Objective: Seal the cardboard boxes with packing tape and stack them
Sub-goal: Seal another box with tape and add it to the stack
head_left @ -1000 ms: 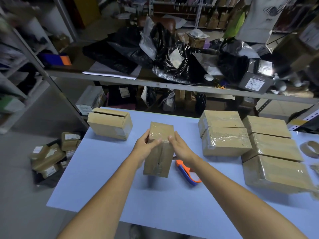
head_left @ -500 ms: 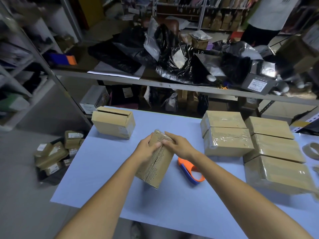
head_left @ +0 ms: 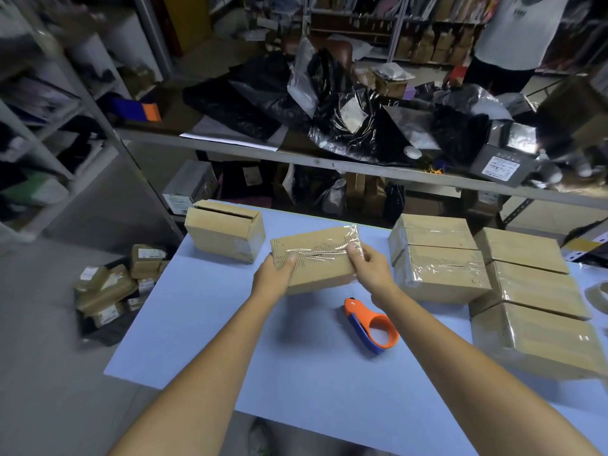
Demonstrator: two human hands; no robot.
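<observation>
I hold a small cardboard box (head_left: 317, 258) lying flat just above the blue table (head_left: 230, 340), clear tape running along its top seam. My left hand (head_left: 274, 274) grips its left end, thumb on top. My right hand (head_left: 368, 268) grips its right end, where loose tape sticks up. An orange and blue tape dispenser (head_left: 371, 324) lies on the table below my right wrist. Another small box (head_left: 225, 230) with an untaped top stands at the far left corner. Several taped boxes (head_left: 441, 258) are stacked at the right.
A long shelf (head_left: 296, 153) heaped with black and silver bags runs behind the table. Small labelled parcels (head_left: 115, 287) lie on the floor at the left. Metal racks stand to the left. A person (head_left: 513, 37) stands at the far back right.
The box stood on end between my hands; I tipped it over and turned it, and it now lies flat with the taped seam up. The dispenser has not moved.
</observation>
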